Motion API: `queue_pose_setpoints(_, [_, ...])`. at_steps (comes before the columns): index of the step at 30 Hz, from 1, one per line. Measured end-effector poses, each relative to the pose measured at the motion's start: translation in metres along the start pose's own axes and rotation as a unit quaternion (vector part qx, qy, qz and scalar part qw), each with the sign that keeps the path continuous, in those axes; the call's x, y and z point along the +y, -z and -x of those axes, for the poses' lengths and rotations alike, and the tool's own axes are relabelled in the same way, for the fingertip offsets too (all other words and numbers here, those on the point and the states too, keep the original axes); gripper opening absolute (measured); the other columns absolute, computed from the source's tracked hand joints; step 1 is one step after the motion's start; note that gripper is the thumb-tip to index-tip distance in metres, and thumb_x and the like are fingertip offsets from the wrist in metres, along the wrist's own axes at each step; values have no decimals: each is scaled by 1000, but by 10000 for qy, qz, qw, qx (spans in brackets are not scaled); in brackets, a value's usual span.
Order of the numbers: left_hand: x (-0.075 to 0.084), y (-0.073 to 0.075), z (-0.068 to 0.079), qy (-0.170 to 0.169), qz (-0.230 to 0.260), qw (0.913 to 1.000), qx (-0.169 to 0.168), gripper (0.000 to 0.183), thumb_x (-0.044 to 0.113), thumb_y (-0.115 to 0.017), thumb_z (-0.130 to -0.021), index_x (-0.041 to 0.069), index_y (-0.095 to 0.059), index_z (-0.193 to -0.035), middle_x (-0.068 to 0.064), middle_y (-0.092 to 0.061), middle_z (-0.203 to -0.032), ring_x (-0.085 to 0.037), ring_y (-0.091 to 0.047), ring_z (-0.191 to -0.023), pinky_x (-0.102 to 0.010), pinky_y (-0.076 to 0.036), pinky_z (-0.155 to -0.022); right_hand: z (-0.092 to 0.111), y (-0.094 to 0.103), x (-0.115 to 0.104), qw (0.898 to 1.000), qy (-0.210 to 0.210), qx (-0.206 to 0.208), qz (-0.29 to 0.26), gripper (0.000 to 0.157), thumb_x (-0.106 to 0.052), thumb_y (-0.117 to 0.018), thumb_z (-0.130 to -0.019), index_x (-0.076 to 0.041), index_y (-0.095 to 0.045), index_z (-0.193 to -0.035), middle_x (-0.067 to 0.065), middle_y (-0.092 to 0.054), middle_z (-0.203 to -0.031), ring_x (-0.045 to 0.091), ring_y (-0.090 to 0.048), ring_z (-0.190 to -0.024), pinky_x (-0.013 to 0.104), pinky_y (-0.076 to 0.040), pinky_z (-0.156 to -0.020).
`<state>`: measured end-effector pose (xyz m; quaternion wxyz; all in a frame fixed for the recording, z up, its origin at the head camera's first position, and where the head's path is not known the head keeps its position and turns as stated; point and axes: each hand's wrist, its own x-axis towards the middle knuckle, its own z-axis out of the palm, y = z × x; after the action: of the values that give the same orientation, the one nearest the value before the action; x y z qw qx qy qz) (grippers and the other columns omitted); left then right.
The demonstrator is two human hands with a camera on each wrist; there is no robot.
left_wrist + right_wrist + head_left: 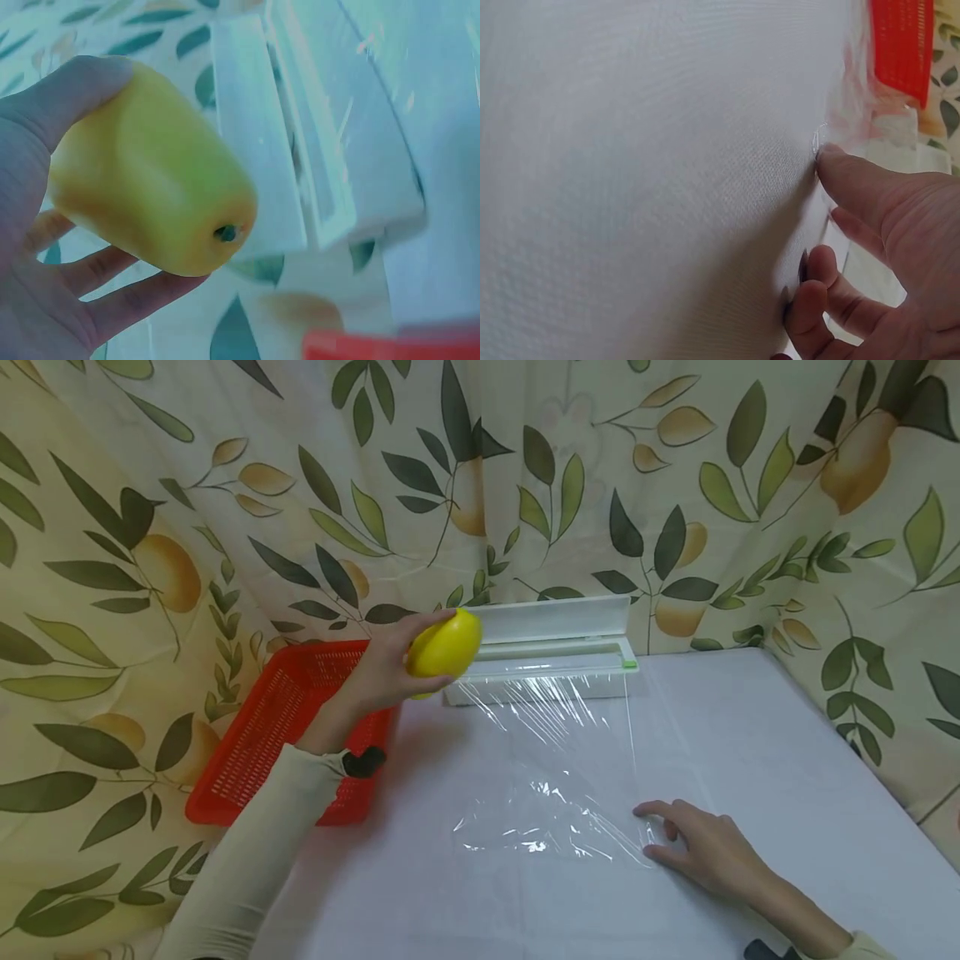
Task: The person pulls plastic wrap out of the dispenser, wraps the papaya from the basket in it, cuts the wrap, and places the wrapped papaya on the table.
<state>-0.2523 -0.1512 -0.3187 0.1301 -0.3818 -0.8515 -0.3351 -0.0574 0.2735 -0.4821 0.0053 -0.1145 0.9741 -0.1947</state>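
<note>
Holding a yellow fruit near the wrap box, left hand has its grip curled round it. Right hand half open, thumb at clear film corner on tabletop.

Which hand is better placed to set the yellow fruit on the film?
Left, most likely: the left hand grips the yellow fruit, while the right hand is at the near right corner of the film.

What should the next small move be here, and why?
Probably lower the yellow fruit onto the cling film: the left grip holds it raised, while the cling film lies spread from its open box with the right grip at its near right corner.
</note>
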Motion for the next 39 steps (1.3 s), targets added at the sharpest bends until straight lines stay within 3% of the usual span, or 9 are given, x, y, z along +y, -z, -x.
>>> queue_pose_setpoints(10, [27, -45, -9, -289, 108, 9958, -859, 78, 23, -88, -81, 23, -52, -150, -1, -56, -146, -21, -54, -125, -42, -50, -99, 0, -4, 3, 9998, 32, 173, 90, 51, -40, -85, -82, -29, -66, -128, -15, -44, -77, -1, -39, -67, 37, -32, -69])
queue_pose_setpoints(18, [37, -87, -12, -175, 111, 9873, -1574, 83, 24, -89, -79, 18, -48, -150, 2, -57, -142, -15, -56, -120, -34, -48, -102, -2, -3, 4, 9997, 56, 184, 118, 51, -39, -85, -82, -30, -66, -128, -15, -44, -76, 0, -40, -66, 36, -32, -69])
queue_pose_setpoints(27, [49, -129, 0, -215, -201, 9751, -2197, 80, 30, -87, -81, 22, -48, -151, 4, -58, -142, -16, -56, -121, -31, -47, -102, -2, -2, 2, 9999, -127, -78, 71, 51, -38, -86, -82, -30, -66, -128, -12, -44, -75, 1, -39, -65, 39, -31, -69])
queue_pose_setpoints(31, [51, -142, 6, -163, -387, 9686, -2452, 79, 32, -86, -82, 25, -48, -151, 5, -56, -144, -17, -55, -125, -33, -48, -101, -2, -2, 2, 9996, -186, -186, 32, 52, -40, -85, -82, -30, -66, -129, -12, -44, -76, 1, -39, -65, 40, -30, -70])
queue_pose_setpoints(39, [49, -160, 14, -19, -348, 9637, -2647, 80, 30, -86, -82, 27, -48, -152, 6, -55, -145, -17, -53, -129, -35, -48, -102, -3, -1, 1, 9995, -209, -223, 49, 51, -39, -85, -82, -30, -66, -128, -11, -44, -75, 3, -38, -64, 40, -29, -69])
